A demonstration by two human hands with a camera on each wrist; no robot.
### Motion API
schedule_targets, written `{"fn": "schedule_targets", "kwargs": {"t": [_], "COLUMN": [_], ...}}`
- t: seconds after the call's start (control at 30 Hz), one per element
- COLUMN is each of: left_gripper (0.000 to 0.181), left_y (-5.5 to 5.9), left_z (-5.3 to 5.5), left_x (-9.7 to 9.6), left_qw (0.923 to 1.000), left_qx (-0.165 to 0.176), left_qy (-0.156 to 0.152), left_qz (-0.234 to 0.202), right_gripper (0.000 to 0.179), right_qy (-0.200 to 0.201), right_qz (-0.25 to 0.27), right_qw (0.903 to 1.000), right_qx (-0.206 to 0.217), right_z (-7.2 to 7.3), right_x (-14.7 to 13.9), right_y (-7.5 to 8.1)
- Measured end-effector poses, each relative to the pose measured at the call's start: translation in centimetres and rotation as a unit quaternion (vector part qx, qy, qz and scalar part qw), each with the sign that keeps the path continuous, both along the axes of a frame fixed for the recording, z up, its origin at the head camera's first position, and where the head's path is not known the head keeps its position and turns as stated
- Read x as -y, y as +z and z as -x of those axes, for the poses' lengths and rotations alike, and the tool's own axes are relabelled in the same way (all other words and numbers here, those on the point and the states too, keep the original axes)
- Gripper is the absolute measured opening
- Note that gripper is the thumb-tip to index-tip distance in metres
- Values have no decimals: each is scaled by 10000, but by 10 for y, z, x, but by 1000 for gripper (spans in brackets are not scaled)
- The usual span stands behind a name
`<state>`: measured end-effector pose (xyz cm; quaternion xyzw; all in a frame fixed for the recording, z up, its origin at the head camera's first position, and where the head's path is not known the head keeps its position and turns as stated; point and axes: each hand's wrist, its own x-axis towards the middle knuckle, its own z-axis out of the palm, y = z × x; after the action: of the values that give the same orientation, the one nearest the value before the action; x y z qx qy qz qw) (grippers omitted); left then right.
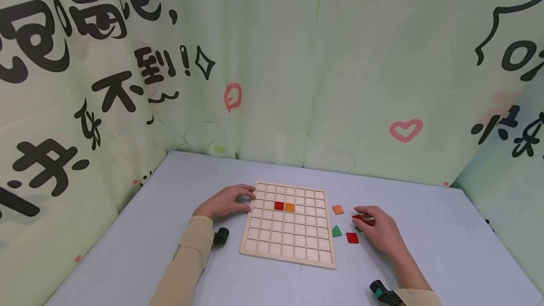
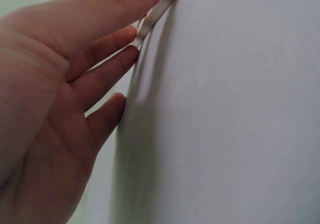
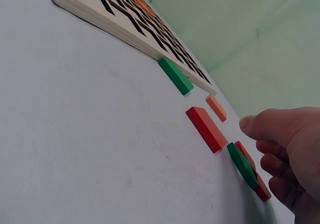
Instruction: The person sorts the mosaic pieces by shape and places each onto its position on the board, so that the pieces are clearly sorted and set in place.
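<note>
A wooden grid board (image 1: 287, 238) lies flat, with a red tile (image 1: 278, 206) and an orange tile (image 1: 289, 207) side by side in its cells. At the board's left edge rests my left hand (image 1: 227, 201), fingers extended against the side. My right hand (image 1: 379, 230) hovers low over a small cluster to the right, thumb and fingers apart. In the right wrist view, a rounded green piece (image 3: 242, 165) and red pieces (image 3: 263, 190) lie close beside those fingertips. Between board and hand are a loose orange tile (image 1: 337, 209), a green piece (image 1: 336, 231) and a red tile (image 1: 352, 238).
The pale table (image 1: 191, 164) is enclosed by light green curtains (image 1: 276, 60) with black lettering. Black wrist devices, one at the left sleeve (image 1: 221, 236) and another at the right (image 1: 378, 288), sit close to the tabletop.
</note>
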<state>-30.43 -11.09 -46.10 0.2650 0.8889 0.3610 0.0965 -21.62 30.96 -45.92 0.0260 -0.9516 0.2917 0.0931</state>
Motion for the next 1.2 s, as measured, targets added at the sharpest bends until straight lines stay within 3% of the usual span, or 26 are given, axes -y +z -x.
{"fn": "schedule_targets", "kwargs": {"t": [0.37,0.73,1.03,1.2], "left_gripper": [29,30,30,31], "left_y": [4,2,2,2], "left_z": [-3,-1,-2,-1], "left_x": [0,1,1,1], "left_qw": [9999,10000,10000,10000], "left_qx": [72,43,-12,2], "left_qy": [-19,-62,-55,-25], "left_qz": [-79,-48,-14,11], "right_gripper": [42,42,35,30], "right_qy": [188,423,789,776], "right_qz": [-107,-318,-366,-371], "right_qw": [9998,9984,9961,9962], "right_qx": [-1,177,-126,-146], "right_z": [11,23,31,33], "right_x": [5,16,24,26], "right_y": [-1,-2,-1,-3]}}
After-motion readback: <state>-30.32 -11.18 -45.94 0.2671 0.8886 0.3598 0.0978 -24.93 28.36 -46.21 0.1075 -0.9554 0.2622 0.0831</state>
